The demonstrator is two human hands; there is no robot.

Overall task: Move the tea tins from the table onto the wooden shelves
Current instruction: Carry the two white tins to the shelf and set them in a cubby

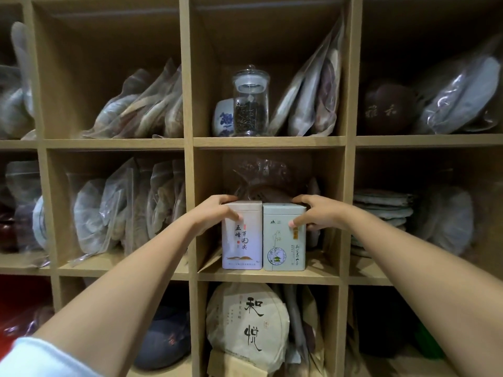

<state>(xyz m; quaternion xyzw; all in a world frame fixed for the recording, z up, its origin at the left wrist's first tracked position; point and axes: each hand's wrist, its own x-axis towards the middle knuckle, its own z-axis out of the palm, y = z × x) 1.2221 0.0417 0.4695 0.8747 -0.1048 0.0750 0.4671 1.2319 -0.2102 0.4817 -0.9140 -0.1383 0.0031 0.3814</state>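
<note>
Two rectangular tea tins stand upright side by side at the front of the middle cubby of the wooden shelves (269,276). The white tin (242,246) with black and orange lettering is on the left. The pale green tin (283,248) touches it on the right. My left hand (215,213) grips the white tin's top left corner, fingers over the lid and thumb on the front. My right hand (318,213) grips the green tin's top right corner the same way. The table is out of view.
A bagged dark tea cake (269,180) sits behind the tins. Above, a glass jar of loose tea (251,102) stands beside a blue-and-white cup and bagged cakes. A wrapped tea cake (247,327) fills the cubby below. Neighbouring cubbies hold several bagged cakes.
</note>
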